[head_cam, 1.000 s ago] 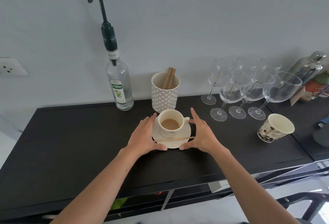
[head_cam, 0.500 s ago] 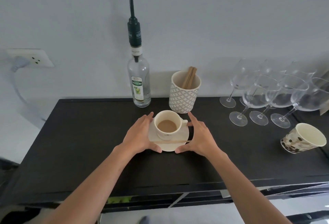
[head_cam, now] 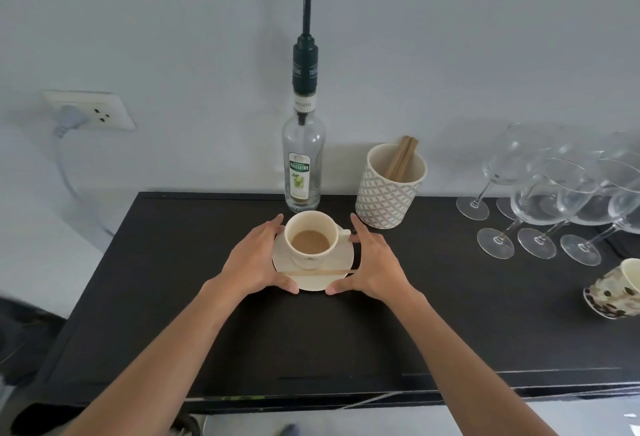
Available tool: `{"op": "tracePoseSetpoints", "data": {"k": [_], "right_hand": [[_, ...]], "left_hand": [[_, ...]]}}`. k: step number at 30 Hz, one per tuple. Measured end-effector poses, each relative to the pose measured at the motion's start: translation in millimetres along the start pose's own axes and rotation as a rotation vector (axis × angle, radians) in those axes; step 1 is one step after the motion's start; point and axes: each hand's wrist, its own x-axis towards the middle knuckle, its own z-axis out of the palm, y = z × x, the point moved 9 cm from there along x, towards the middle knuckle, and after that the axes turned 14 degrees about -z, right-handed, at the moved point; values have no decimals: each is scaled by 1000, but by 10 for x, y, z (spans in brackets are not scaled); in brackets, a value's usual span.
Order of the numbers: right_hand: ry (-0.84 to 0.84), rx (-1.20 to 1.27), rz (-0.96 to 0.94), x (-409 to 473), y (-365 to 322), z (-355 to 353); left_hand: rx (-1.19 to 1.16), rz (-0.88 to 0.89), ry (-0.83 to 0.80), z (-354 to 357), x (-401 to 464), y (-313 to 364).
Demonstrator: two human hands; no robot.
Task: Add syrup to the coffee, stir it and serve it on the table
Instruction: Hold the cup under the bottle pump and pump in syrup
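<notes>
Cream ceramic cup (head_cam: 310,238) of milky coffee sits on a round cream saucer (head_cam: 313,280) mid black tabletop (head_cam: 173,297), handle pointing right, thin wooden stir stick (head_cam: 317,272) lying left-right across the saucer's near edge. Left hand (head_cam: 254,262) and right hand (head_cam: 372,264) cup the saucer rim from either side, thumbs pinching its near edge. Clear glass syrup bottle with black pump (head_cam: 303,145) stands upright just behind the cup.

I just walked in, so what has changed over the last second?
Little: only the view swung left. Both hands, left hand and right hand, still cup the saucer edges; cup and stir stick unmoved on it. Syrup bottle and table stayed put.
</notes>
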Motion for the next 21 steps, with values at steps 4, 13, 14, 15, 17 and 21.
{"op": "tracePoseSetpoints", "data": {"k": [4,13,14,15,17,21], "right_hand": [[11,-4,11,75,-31,27],[47,-11,37,97,-56,64],[50,-10,38,97,-57,76],[55,-7,37,95,-60,86],[65,-5,32,97,-58,112],[72,-17,21,102,-70,144]], "left_hand": [[-15,8,-6,-52,86,-64],[15,58,-26,-64,209,-117],[21,57,-31,-61,223,-135],[24,57,-36,-61,234,-147],[24,50,-49,-65,256,-174],[38,18,-76,-56,277,-216]]}}
